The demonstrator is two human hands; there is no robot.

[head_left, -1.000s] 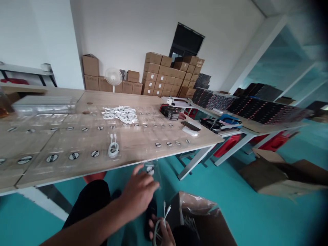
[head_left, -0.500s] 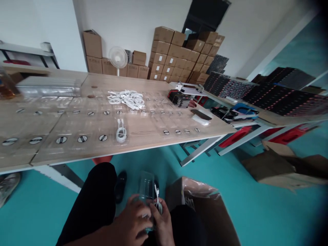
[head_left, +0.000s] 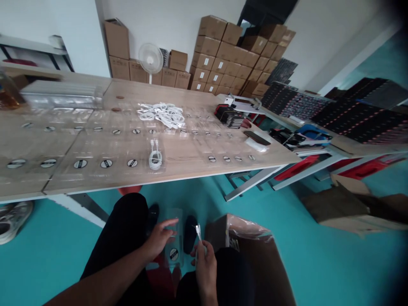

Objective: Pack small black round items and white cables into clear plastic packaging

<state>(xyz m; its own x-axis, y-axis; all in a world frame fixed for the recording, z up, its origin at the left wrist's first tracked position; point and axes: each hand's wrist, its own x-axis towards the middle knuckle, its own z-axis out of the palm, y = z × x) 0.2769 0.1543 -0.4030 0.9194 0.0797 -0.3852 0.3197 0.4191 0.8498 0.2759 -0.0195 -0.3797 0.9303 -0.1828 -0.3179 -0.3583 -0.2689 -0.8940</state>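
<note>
My right hand point(head_left: 205, 259) is closed around a coiled white charging cable point(head_left: 198, 233), whose plug end points up past the fingers. My left hand point(head_left: 162, 238) reaches in from the left with its fingers stretched out and apart. Just by those fingers is a clear plastic blister pack point(head_left: 174, 244) with a round black-and-white label, between my knees. Whether the left fingers touch the pack I cannot tell. On the table point(head_left: 178, 163), one coiled white cable point(head_left: 155, 157) lies in a clear tray near the front edge. A heap of white cables point(head_left: 162, 114) lies farther back.
Rows of clear labelled packs point(head_left: 106, 163) cover much of the table. An open cardboard box point(head_left: 264, 263) stands by my right leg, another carton point(head_left: 344, 208) farther right. Black-and-red packages point(head_left: 228, 115) sit at the table's right end. A shoe point(head_left: 15, 221) shows at far left.
My left hand has moved up and left, and its fingers have spread; the blister pack now shows its label lower between my knees. The right hand still holds the cable. The view has tilted slightly down.
</note>
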